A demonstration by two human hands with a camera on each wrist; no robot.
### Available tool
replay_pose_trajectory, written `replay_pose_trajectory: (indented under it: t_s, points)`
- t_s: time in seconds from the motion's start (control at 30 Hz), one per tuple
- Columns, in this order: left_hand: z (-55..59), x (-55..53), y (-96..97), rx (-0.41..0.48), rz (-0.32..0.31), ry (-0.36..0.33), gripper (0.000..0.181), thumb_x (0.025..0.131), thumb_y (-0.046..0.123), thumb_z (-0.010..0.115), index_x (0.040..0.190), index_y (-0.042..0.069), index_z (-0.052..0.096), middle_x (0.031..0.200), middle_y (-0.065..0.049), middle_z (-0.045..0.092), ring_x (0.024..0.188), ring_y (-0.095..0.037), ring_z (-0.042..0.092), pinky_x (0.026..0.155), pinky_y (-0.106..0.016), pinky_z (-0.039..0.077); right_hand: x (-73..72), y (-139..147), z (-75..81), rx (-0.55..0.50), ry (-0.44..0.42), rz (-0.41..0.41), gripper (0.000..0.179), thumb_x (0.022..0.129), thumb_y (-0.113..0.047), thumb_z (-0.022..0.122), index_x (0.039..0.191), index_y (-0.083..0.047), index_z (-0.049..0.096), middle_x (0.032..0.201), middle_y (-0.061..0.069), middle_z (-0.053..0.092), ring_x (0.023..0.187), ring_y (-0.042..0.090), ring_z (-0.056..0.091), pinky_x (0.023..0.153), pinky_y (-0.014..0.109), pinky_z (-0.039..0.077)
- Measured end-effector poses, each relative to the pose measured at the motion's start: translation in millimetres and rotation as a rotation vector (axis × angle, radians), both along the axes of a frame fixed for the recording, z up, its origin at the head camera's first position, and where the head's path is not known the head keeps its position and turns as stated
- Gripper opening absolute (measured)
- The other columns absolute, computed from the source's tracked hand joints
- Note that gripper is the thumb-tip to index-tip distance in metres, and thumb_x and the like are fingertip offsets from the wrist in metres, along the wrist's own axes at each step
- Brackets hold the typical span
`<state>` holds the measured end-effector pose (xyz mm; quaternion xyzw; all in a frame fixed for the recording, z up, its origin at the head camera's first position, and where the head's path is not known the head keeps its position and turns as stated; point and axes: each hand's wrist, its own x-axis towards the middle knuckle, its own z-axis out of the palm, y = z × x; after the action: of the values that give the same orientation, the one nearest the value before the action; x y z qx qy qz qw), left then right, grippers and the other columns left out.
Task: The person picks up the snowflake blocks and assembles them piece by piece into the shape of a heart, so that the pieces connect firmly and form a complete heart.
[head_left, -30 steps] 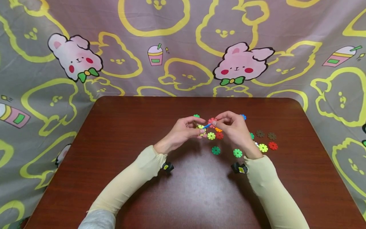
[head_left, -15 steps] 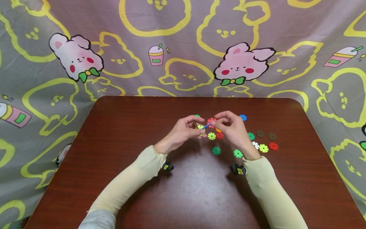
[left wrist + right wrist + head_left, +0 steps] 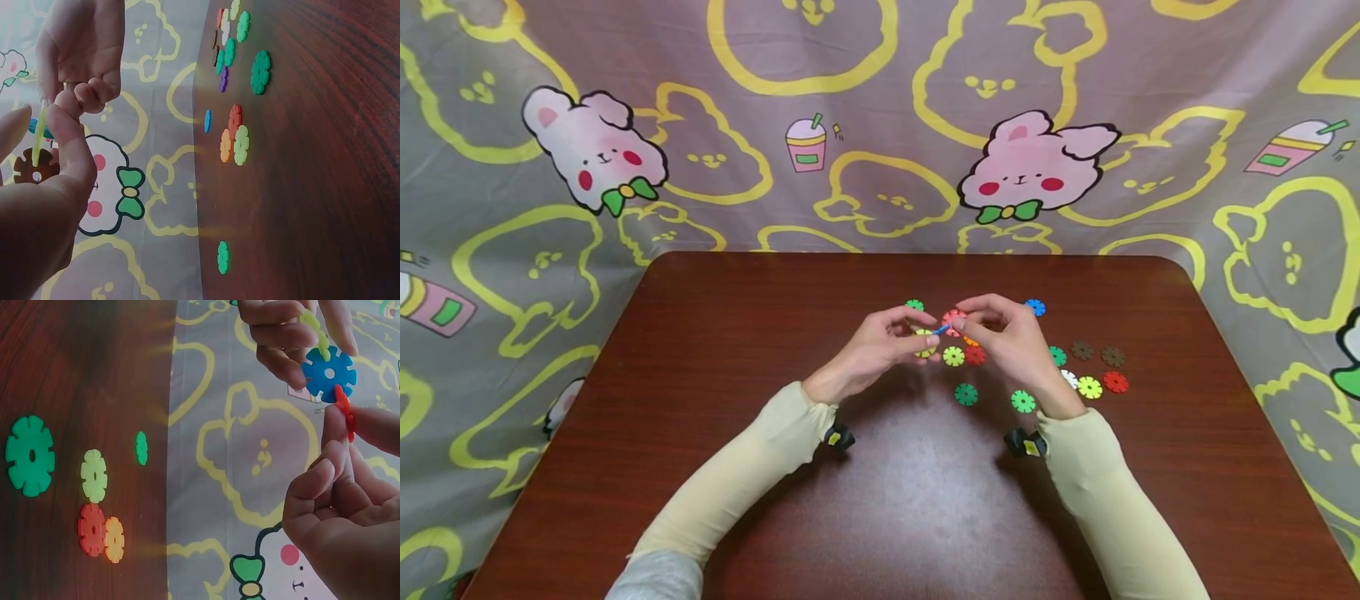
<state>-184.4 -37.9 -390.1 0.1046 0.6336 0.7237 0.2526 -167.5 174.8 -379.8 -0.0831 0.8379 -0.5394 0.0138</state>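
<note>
Above the table, my left hand (image 3: 880, 337) pinches a yellow-green interlocking disc (image 3: 923, 344) between thumb and fingers. A blue interlocking disc (image 3: 329, 373) is slotted into it, showing face-on in the right wrist view and edge-on in the head view. My right hand (image 3: 1011, 337) pinches a red interlocking disc (image 3: 347, 419), whose edge meets the blue disc's lower rim; how deep it sits cannot be told. In the left wrist view a brown interlocking disc (image 3: 25, 169) also hangs at the yellow-green one, partly hidden by my left fingers.
Several loose discs lie on the brown table (image 3: 880, 517): a dark green disc (image 3: 966, 394), a light green disc (image 3: 1023, 402), a red disc (image 3: 1116, 382) and a blue disc (image 3: 1036, 307) among them. A patterned cloth (image 3: 880, 200) hangs behind the table.
The hands stay nearly in place, still holding the joined discs. My right hand has shifted very slightly left and down toward my left hand.
</note>
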Motion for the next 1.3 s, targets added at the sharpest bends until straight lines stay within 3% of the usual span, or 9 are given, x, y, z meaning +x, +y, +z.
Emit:
replay_pose_trajectory:
  t_s: [0.2,0.37,0.53,0.7,0.83,0.97,1.2,1.3]
  points:
    - [-0.7,-0.2,-2.0,0.019,-0.007,-0.020,0.033,0.090,0.001,0.064,0.122,-0.005,0.055,0.097,-0.009,0.059,0.081,-0.028,0.073,0.089,-0.049,0.055,-0.6,1,-0.5,0.001,-0.004,0.035,0.029,0.091,-0.034,0.067,0.110,-0.012,0.066,0.100,0.007,0.072,0.087,0.019,0.065,0.075,0.031,0.052]
    - [-1.8,-0.5,-3.3,0.017,-0.023,-0.021,0.034,0.090,0.001,0.064,0.121,-0.007,0.054,0.093,-0.009,0.060,0.080,-0.026,0.072,0.094,-0.057,0.049,-1.2,1,-1.6,-0.005,-0.016,0.059,0.026,0.091,-0.028,0.067,0.112,-0.011,0.065,0.100,0.008,0.070,0.084,0.018,0.064,0.072,0.030,0.053]
    - [-4.7,-1.0,-5.8,-0.017,-0.019,-0.014,0.032,0.089,0.002,0.066,0.119,-0.007,0.057,0.090,-0.008,0.059,0.078,-0.023,0.073,0.092,-0.054,0.051,-4.3,6,-5.9,0.037,-0.045,0.037,0.026,0.093,-0.026,0.065,0.114,-0.011,0.065,0.101,0.008,0.070,0.084,0.019,0.062,0.071,0.031,0.050]
    - [-6.7,-1.2,-8.5,-0.029,-0.007,-0.022,0.034,0.089,0.002,0.066,0.120,-0.006,0.056,0.092,-0.006,0.061,0.078,-0.024,0.072,0.091,-0.052,0.053,-8.3,18,-14.4,0.179,-0.071,0.040,0.020,0.092,-0.018,0.064,0.107,-0.006,0.063,0.091,0.014,0.066,0.073,0.020,0.054,0.061,0.029,0.044]
    - [-7.0,-0.7,-10.3,-0.036,-0.013,-0.028,0.040,0.089,0.001,0.066,0.125,-0.008,0.052,0.095,-0.007,0.060,0.078,-0.021,0.071,0.095,-0.056,0.049,-8.8,27,-23.6,0.348,-0.112,0.085,0.015,0.089,-0.012,0.066,0.100,-0.002,0.062,0.084,0.010,0.066,0.069,0.018,0.054,0.061,0.029,0.043]
    - [-7.4,-0.1,-11.8,-0.061,-0.023,-0.031,0.039,0.089,0.003,0.067,0.125,-0.003,0.054,0.096,-0.008,0.060,0.079,-0.019,0.070,0.095,-0.055,0.050,-9.0,34,-37.2,0.450,-0.170,0.120,0.012,0.087,-0.009,0.066,0.095,-0.001,0.063,0.082,0.009,0.068,0.068,0.018,0.056,0.061,0.029,0.045]
    - [-9.0,-0.2,-11.8,-0.024,-0.041,-0.072,0.041,0.090,0.003,0.065,0.127,-0.003,0.051,0.095,-0.006,0.062,0.075,-0.018,0.070,0.070,-0.030,0.058,-10.1,38,-54.9,0.557,-0.178,0.129,0.010,0.087,-0.011,0.068,0.090,-0.003,0.062,0.083,0.010,0.068,0.070,0.021,0.056,0.059,0.029,0.045]
    - [-9.0,-0.6,-11.5,0.007,-0.046,-0.104,0.039,0.090,0.003,0.064,0.126,-0.003,0.050,0.099,-0.011,0.062,0.073,-0.020,0.071,0.062,-0.027,0.058,-10.1,39,-56.1,0.597,-0.178,0.113,0.012,0.088,-0.014,0.067,0.091,-0.004,0.063,0.084,0.010,0.067,0.071,0.022,0.055,0.060,0.031,0.045]
